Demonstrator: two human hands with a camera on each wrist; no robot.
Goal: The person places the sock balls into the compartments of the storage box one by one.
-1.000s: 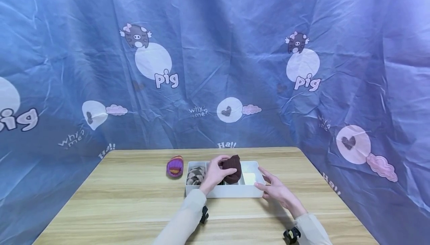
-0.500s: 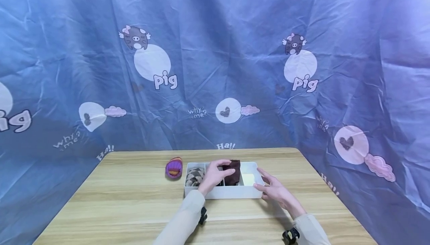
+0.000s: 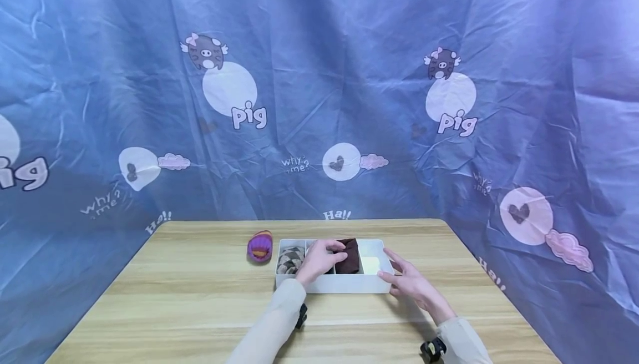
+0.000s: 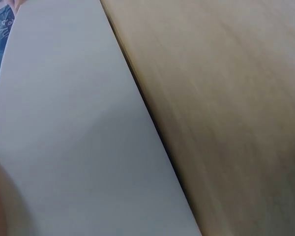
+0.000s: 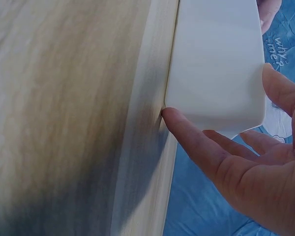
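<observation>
Pale wood-grain worktop (image 3: 199, 308), broad room in front | right hand (image 3: 411, 283): grip spread, touching right end of white four-compartment plastic box (image 3: 344, 284) | left hand (image 3: 319, 261): grip apart over dark-brown cloth bundle (image 3: 351, 261) in third compartment from left, contact unclear | purple-and-orange striped bundle (image 3: 260, 246) left of box | narrow strip to far edge

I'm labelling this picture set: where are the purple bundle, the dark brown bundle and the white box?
Purple bundle (image 3: 259, 247), head view: middle of its visible surface.
Dark brown bundle (image 3: 350, 257), head view: middle of its exposed part.
White box (image 3: 344, 284), head view: front outer wall.
</observation>
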